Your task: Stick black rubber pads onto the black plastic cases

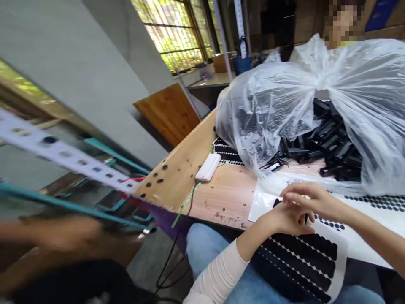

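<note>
My left hand (284,217), in a cream sleeve, is curled round a small black part (306,218) above the table's near edge. My right hand (305,197) comes in from the right, its fingers pressed together on top of the left hand and the same part. Most of the part is hidden by the fingers. Under both hands lies a white sheet of black round pads (303,253), hanging over the edge onto my jeans. Just behind stands a clear plastic bag (272,105), open, with a heap of black plastic parts (332,143) spilling out.
A wooden table (221,194) has a white rectangular device (208,166) and green and black cables near its left edge. More pad sheets (226,152) lie under the bag. A perforated white rail (63,154) and teal bars cross at left. A person sits behind the bag.
</note>
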Motion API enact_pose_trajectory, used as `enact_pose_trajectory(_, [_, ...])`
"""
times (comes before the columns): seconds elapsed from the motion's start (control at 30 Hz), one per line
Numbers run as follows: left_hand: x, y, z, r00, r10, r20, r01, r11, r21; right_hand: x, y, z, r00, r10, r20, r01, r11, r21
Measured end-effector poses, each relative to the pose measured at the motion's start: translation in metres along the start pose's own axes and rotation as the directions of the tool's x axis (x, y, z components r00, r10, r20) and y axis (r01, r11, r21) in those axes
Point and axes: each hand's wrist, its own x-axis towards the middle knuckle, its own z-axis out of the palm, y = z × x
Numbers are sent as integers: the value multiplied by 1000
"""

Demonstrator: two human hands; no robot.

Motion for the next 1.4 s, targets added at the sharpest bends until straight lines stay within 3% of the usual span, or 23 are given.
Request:
enact_pose_trajectory(0.07, [15, -4, -2, 974, 71, 217, -72, 997, -3, -5, 41, -33, 971, 23, -240, -72, 978, -195])
enact_pose_trajectory(0.13, [19, -6, -5, 942, 75, 327, -87, 996, 23, -5, 74, -65, 889, 1, -458, -192, 909, -370])
enact_pose_trajectory(0.23, [15, -6, -6, 944, 35, 329, -63, 995, 77, 7, 100, -112, 789, -31, -614, -347, 802, -486])
enact_pose_trajectory(0.3, [12, -4, -3, 951, 15, 310, -53, 992, 114, 21, 105, -140, 756, -82, -649, -410, 714, -567])
enact_pose_trajectory(0.37, [9, -2, 1, 962, 3, 274, -43, 989, 142, 37, 106, -163, 759, -127, -638, -435, 630, -643])
enact_pose_trajectory(0.47, [4, 2, 6, 972, -8, 235, -26, 989, 142, 60, 107, -188, 800, -146, -582, -427, 544, -723])
enact_pose_trajectory(0.63, [-5, 6, 15, 982, -63, 181, 38, 990, 134, 63, 102, -203, 895, -97, -436, -324, 529, -784])
enact_pose_trajectory(0.77, [-12, 0, 24, 995, 1, 101, -7, 998, 58, 29, 88, -185, 926, -47, -374, -275, 596, -755])
enact_pose_trajectory(0.83, [-15, -5, 26, 997, 51, 53, -49, 998, -51, 7, 77, -164, 875, -17, -483, -311, 745, -590])
enact_pose_trajectory(0.9, [-17, -10, 24, 998, 58, 11, -54, 979, -198, -13, 64, -137, 784, 88, -615, -311, 912, -266])
enact_pose_trajectory(0.97, [-17, -14, 21, 1000, 24, -7, -25, 934, -357, -28, 50, -108, 743, 238, -626, -266, 963, 50])
enact_pose_trajectory(1.07, [-13, -22, 15, 999, -32, 13, 33, 797, -603, -41, 34, -61, 759, 447, -474, -194, 850, 490])
enact_pose_trajectory(1.17, [-7, -29, 11, 998, -54, 20, 47, 555, -831, -45, 25, -13, 802, 528, -279, -183, 661, 728])
enact_pose_trajectory(1.2, [-6, -31, 10, 998, -61, 3, 33, 501, -865, -46, 24, 3, 821, 529, -215, -198, 617, 762])
enact_pose_trajectory(1.27, [-4, -32, 9, 998, -55, -24, 6, 498, -867, -46, 22, 28, 848, 514, -128, -240, 589, 771])
enact_pose_trajectory(1.33, [-4, -30, 8, 999, -38, -21, 3, 560, -829, -49, 21, 40, 851, 496, -169, -268, 689, 673])
enact_pose_trajectory(1.4, [-4, -27, 7, 998, -54, 9, 39, 587, -809, -57, 25, 34, 819, 429, -382, -277, 877, 392])
